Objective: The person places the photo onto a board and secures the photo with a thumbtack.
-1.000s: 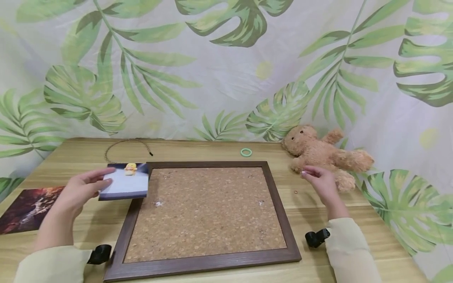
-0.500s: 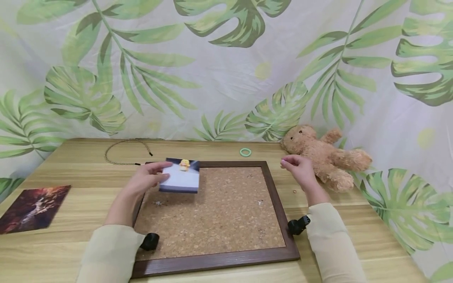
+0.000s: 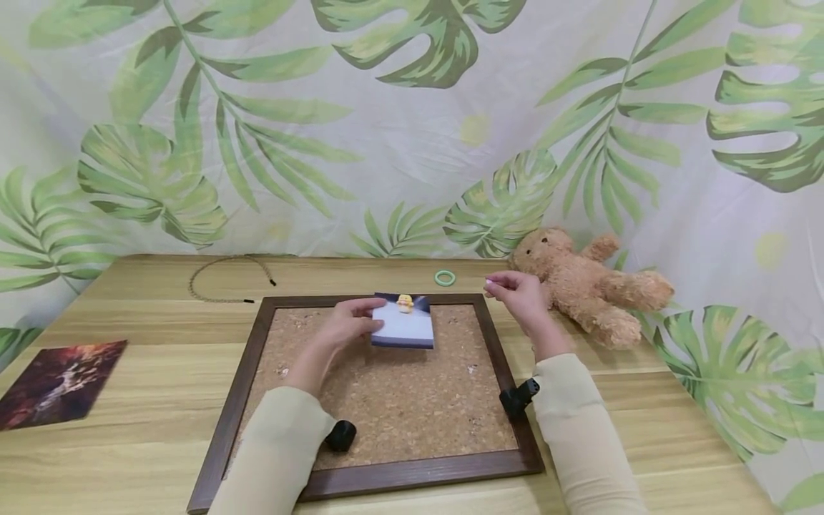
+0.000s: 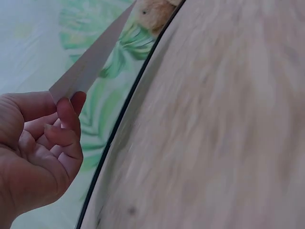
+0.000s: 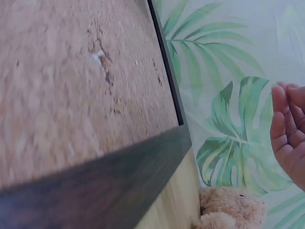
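My left hand pinches the left edge of a small photo card, white and dark blue with a yellow duck-like figure near its top. The card is held over the upper middle of a cork board in a dark brown frame. From the left wrist view, the card shows its pale back, caught between thumb and fingers. My right hand is above the board's upper right corner, thumb and fingertips pinched together on a tiny pale thing, mostly hidden by the fingers. In the right wrist view this hand is partly cut off.
A dark reddish picture card lies on the wooden table at left. Behind the board are a thin chain with black ends and a green ring. A teddy bear lies at back right, against the leaf-patterned cloth.
My left hand has carried the photo card rightward from beyond the board's left edge to over the cork. My right hand has moved left and slightly up, from beside the teddy bear toward the board's corner.
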`<state>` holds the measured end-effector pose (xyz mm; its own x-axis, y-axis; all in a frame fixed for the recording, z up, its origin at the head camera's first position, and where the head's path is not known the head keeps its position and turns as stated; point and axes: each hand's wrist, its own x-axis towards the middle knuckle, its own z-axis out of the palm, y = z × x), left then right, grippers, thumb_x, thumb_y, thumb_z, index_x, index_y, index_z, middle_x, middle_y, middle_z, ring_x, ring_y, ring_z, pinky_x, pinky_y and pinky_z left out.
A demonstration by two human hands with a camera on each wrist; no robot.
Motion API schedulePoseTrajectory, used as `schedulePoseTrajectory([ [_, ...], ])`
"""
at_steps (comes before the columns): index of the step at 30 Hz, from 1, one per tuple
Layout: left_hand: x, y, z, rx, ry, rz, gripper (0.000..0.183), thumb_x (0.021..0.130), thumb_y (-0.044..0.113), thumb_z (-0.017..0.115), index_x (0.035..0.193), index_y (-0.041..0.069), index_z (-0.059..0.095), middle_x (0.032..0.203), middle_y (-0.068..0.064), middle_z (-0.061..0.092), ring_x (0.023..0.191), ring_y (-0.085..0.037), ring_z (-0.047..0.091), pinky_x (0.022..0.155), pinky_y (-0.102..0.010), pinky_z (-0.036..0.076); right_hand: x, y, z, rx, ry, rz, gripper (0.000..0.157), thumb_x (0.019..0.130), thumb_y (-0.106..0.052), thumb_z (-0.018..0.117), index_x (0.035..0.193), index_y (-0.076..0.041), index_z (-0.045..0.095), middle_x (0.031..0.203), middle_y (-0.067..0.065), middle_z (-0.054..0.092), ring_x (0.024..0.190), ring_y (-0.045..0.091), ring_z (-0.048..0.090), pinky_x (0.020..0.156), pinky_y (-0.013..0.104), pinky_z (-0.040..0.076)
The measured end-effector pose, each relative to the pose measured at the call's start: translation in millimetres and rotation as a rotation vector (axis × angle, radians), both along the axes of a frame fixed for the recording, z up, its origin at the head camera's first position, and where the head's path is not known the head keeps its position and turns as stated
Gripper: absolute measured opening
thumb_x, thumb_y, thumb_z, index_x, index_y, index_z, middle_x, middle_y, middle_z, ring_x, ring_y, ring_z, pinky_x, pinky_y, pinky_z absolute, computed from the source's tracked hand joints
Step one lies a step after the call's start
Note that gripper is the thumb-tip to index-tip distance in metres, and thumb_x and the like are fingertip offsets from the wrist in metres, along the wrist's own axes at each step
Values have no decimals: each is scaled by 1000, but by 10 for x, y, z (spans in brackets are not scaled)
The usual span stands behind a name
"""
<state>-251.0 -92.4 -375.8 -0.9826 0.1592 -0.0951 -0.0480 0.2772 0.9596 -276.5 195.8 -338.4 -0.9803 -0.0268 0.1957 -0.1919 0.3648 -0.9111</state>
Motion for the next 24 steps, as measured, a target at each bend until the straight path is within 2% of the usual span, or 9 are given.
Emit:
schedulePoseTrajectory([
  [4, -28, 218, -17, 28, 20, 15, 39, 74, -3, 62, 112, -4, 55, 69, -2, 45, 55, -9, 39, 50, -22, 34, -35, -52, -11, -36, -5, -7, 21, 82, -4, 58, 99, 9, 59, 78, 11, 62, 70, 16, 59, 66, 30, 45],
  [8, -48, 413, -105, 83, 59, 5, 37, 72, -8, 61, 109, -9, 54, 59, -1, 42, 48, -8, 36, 45, -19, 31, -82, -89, -89, -2, -27, -33, 21, 82, -5, 58, 98, 8, 60, 81, 13, 63, 74, 21, 59, 65, 27, 44],
  [12, -52, 580, -196, 53, 58, -1, 37, 72, -8, 61, 109, -8, 55, 54, -1, 42, 43, -8, 40, 42, -19, 33, -105, -107, -209, -19, -69, -44, 22, 81, -1, 57, 99, 12, 58, 85, 18, 62, 78, 28, 59, 75, 37, 43],
  [15, -52, 664, -220, -29, 68, -3, 38, 72, -5, 63, 109, -7, 55, 52, -3, 44, 42, -10, 45, 41, -20, 36, -119, -109, -289, -44, -86, -39, 23, 81, 3, 55, 101, 15, 56, 87, 21, 61, 82, 34, 57, 78, 44, 41],
  [24, -75, 793, -174, -352, 111, 6, 35, 73, 10, 67, 108, 5, 61, 63, -2, 47, 52, -12, 41, 45, -23, 33, -167, -115, -347, -25, -58, -37, 21, 81, 3, 55, 98, 15, 57, 86, 22, 60, 81, 36, 56, 76, 43, 42],
])
